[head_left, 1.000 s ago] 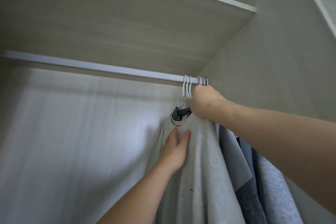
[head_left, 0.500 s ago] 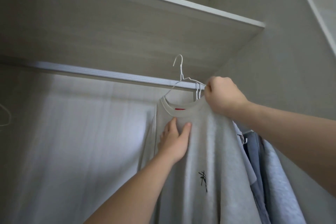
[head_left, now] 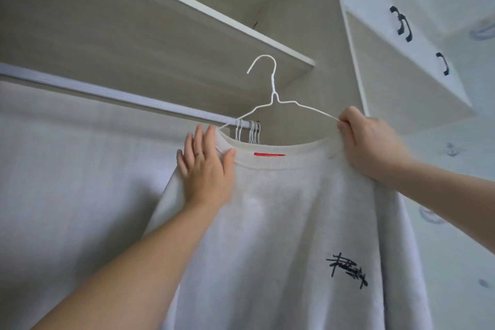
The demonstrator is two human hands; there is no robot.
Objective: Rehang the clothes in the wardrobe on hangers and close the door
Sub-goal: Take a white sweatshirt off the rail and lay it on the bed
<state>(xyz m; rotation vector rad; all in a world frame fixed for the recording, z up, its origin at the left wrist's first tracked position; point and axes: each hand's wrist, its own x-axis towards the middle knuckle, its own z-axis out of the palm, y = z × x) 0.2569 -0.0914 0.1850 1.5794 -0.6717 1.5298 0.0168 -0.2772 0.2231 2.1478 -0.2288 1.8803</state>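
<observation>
A light grey sweatshirt (head_left: 281, 222) with a red neck label and a black print hangs on a white wire hanger (head_left: 273, 94), held up in front of the wardrobe rail (head_left: 107, 91). The hanger's hook is free in the air, off the rail. My right hand (head_left: 367, 142) grips the hanger's right arm together with the sweatshirt's shoulder. My left hand (head_left: 206, 163) lies flat with straight fingers on the sweatshirt's left shoulder.
Several white hanger hooks (head_left: 247, 131) hang bunched at the rail's right end, behind the collar. A shelf (head_left: 187, 16) sits above the rail. White wardrobe doors with dark handles (head_left: 401, 24) stand at the right.
The hanger with the sweatshirt has come off the rail and moved out toward me and to the right. My left hand slid up to the shoulder; my right hand shifted to the hanger's right arm.
</observation>
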